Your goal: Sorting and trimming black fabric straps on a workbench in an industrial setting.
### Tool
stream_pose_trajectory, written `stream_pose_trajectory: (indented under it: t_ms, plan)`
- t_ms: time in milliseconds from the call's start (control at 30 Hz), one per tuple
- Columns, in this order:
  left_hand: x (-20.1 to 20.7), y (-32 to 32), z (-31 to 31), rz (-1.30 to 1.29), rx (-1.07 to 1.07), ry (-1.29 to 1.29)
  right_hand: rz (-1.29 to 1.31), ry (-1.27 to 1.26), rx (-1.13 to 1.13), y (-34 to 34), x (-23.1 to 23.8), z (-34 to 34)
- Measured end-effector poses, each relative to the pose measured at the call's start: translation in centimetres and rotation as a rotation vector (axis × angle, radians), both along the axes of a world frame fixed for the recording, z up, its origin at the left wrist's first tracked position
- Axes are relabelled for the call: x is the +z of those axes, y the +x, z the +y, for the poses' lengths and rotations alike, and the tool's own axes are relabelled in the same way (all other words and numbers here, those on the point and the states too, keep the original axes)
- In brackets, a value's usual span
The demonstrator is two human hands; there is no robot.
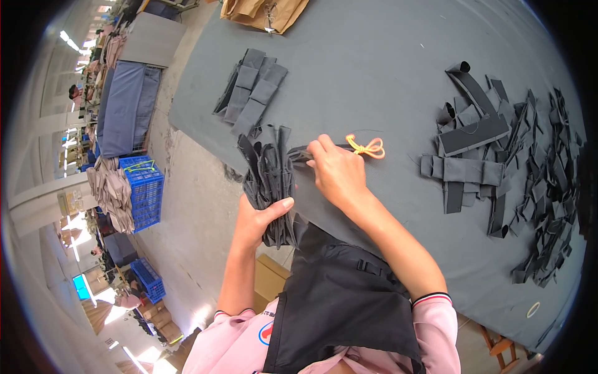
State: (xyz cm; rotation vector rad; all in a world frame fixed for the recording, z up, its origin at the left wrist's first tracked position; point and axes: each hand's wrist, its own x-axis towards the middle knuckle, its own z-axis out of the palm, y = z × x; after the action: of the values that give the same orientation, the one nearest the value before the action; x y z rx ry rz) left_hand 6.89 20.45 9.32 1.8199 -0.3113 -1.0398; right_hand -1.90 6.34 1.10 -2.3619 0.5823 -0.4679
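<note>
My left hand (pixel 256 219) is wrapped round an upright bundle of dark grey fabric strips (pixel 269 177), its thumb lying across the front. Just to the right, above the table's near edge, my right hand (pixel 336 168) is closed, with its fingertips pinching a dark fabric strip (pixel 299 153) beside the bundle. Past the knuckles of that hand, yellow-orange loops (pixel 367 147) like a tied bow show at the end of a thin dark piece. Whether my fingers also grip that piece is hidden.
The grey-covered table (pixel 361 75) carries a small stack of folded grey strips (pixel 252 87) at far left. A large heap of loose strips (pixel 529 181) spreads along the right. Brown paper (pixel 265 14) lies at the far edge. Blue crates (pixel 144 193) stand on the floor leftward.
</note>
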Motion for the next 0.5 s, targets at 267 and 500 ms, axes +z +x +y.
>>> stream_pose_trajectory:
  t_ms: [267, 500]
  plan:
    - [-0.4, 2.5, -4.2, -0.990, -0.397, 0.122, 0.125, 0.425, -0.170, -8.9, 1.3, 0.6]
    - [-8.0, 5.0, -11.2, -0.607, -0.941, 0.556, 0.168, 1.276, -0.274, -10.5, -0.5, 2.6]
